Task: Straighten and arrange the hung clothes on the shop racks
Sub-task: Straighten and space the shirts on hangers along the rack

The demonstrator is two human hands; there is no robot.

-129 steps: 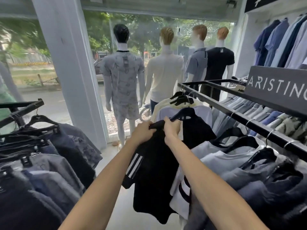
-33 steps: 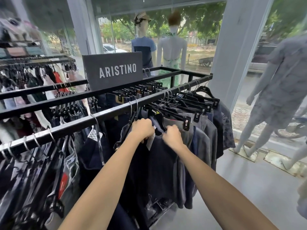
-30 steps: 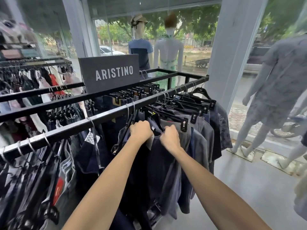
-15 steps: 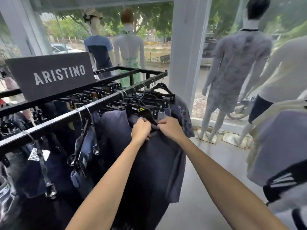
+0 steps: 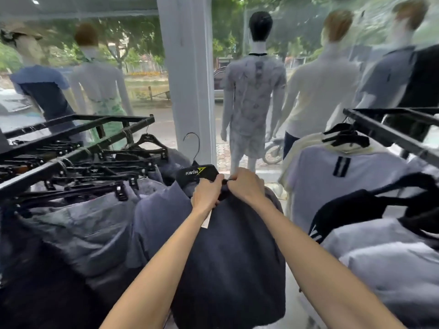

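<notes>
Held up in the aisle between 2 racks: a dark navy garment (image 5: 228, 257) on a black hanger (image 5: 197, 173) printed "Kwin". Gripped at the top by both hands: left hand (image 5: 206, 194) curled round the hanger bar and cloth just below the print, right hand (image 5: 247, 186) pinching cloth and hanger beside it, fingertips of the 2 touching. Long axis of the garment running straight down from the hands toward the bottom edge of the view, between the 2 forearms; hanger bar lying across it, tilted, printed end up and to the left. Above that, the wire hook (image 5: 193, 143) pointing up, open tip to the left, free in the air just off the right end of the left rack (image 5: 78, 138) and resting on no rail. Under the left wrist, a small white tag (image 5: 206, 220). Packed along the left rack's near rail: black clip hangers (image 5: 122, 194) carrying grey and blue garments (image 5: 83, 233), the nearest pressed against the navy garment's left side. On the right rack (image 5: 392, 131): a pale T-shirt (image 5: 342, 181) with 2 short dark stripes at the collar, then a black garment (image 5: 356, 205) nearer the viewer, both apart from the held one. Straight ahead, past the hands, a white pillar (image 5: 190, 79) and beside it a mannequin (image 5: 255, 91) in a pale printed outfit, with more mannequins to either side, blurred, at the shop window.
</notes>
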